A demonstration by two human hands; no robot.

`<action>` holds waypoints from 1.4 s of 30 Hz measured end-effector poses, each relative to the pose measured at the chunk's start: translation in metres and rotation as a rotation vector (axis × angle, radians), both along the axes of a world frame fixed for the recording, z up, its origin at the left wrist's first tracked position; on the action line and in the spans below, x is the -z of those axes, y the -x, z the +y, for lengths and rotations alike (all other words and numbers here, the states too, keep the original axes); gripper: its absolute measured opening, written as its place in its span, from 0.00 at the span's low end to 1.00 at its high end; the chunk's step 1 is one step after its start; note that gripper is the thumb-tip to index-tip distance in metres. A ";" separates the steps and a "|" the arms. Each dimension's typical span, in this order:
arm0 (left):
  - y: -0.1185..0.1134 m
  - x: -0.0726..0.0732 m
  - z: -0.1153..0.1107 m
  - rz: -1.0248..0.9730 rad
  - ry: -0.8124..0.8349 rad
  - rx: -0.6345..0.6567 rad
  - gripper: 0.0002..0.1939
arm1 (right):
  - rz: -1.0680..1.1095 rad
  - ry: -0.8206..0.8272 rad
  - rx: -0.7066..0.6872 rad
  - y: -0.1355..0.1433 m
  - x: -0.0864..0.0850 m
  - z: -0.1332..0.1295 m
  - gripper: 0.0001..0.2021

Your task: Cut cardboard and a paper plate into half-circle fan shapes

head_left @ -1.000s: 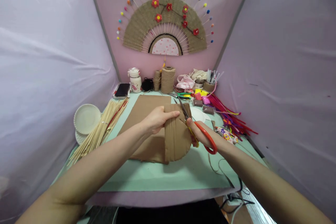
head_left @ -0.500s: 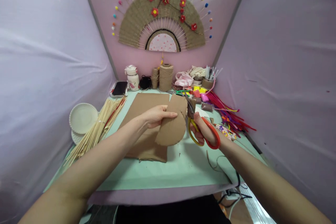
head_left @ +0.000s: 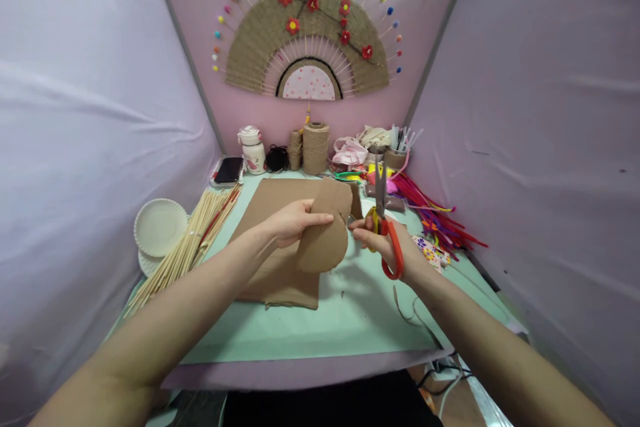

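My left hand (head_left: 293,223) pinches a piece of brown cardboard (head_left: 324,248) by its left side, thumb on top. The piece has a rounded lower edge and a notch on its right side. My right hand (head_left: 407,248) holds scissors (head_left: 393,255) with one red and one yellow handle, their blades pointing up and away from the cardboard. The thumb and a finger of that hand reach to the cardboard's right edge, close to a dark cardboard flap (head_left: 356,200); whether they touch it I cannot tell. A larger cardboard sheet (head_left: 280,283) lies flat beneath my left hand.
Bundled wooden sticks (head_left: 183,240) and white paper plates (head_left: 159,227) lie left. Twine spools (head_left: 316,149), a bottle (head_left: 253,150) and a phone (head_left: 229,170) stand along the back. Pipe cleaners (head_left: 425,200) lie right. A decorated fan (head_left: 250,47) hangs on the back wall.
The scissors have come away from the cardboard's edge and turned blades-up in my right hand. My right fingers have moved to the cardboard's right edge. The left hand has barely shifted.
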State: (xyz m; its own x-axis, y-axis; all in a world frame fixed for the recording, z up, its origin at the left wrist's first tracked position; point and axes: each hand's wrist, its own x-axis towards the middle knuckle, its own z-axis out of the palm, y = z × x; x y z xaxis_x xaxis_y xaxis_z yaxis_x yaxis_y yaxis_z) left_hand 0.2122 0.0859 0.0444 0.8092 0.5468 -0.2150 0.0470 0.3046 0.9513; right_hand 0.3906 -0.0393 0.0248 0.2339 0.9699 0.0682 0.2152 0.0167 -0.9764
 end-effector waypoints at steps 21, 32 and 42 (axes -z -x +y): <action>0.013 0.001 -0.017 0.008 -0.027 -0.079 0.20 | -0.181 -0.131 -0.067 0.003 -0.003 -0.011 0.14; 0.032 -0.008 0.000 -0.036 -0.177 -0.237 0.21 | -0.561 0.322 -0.375 -0.007 -0.018 -0.037 0.22; 0.019 -0.005 -0.027 -0.007 -0.047 -0.100 0.19 | -0.391 0.295 -0.501 0.001 -0.014 -0.028 0.23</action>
